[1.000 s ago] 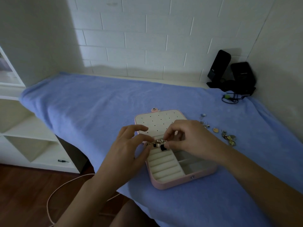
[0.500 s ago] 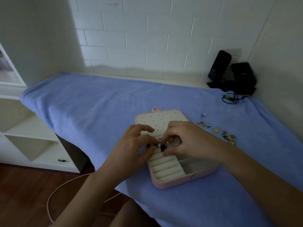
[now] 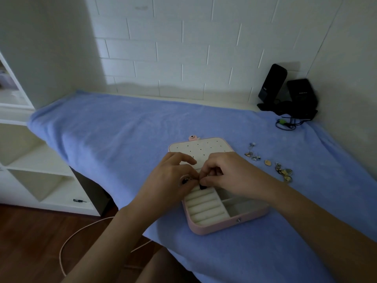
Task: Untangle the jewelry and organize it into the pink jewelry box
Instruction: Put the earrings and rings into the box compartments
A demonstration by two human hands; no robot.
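Contact between the two hands is the change I log: the left hand (image 3: 171,176) and right hand (image 3: 228,174) now meet fingertip to fingertip over the far end of the pink jewelry box (image 3: 224,226). A second ago a short gap separated them, with the tangled jewelry (image 3: 188,179) stretched across it. Both hands are curled and pinching that tangle. The left holds the pale, beaded part under its thumb, and the right pinches the end from which a dark bead (image 3: 202,187) hangs just above the ring rolls (image 3: 204,205). I judge this to be fine picking at a knot, so untangling is in hand and nothing from this cluster is seated in the box yet. Whether any strand has come free I cannot tell; the fingers hide it. Compared with the earlier frame, the tangle sits lower and further toward the left hand. The box, its open perforated lid (image 3: 195,148) and the loose earrings (image 3: 284,173), which lie well to the right of the box on the blue towel (image 3: 122,135) covering the worktop, hold their positions.
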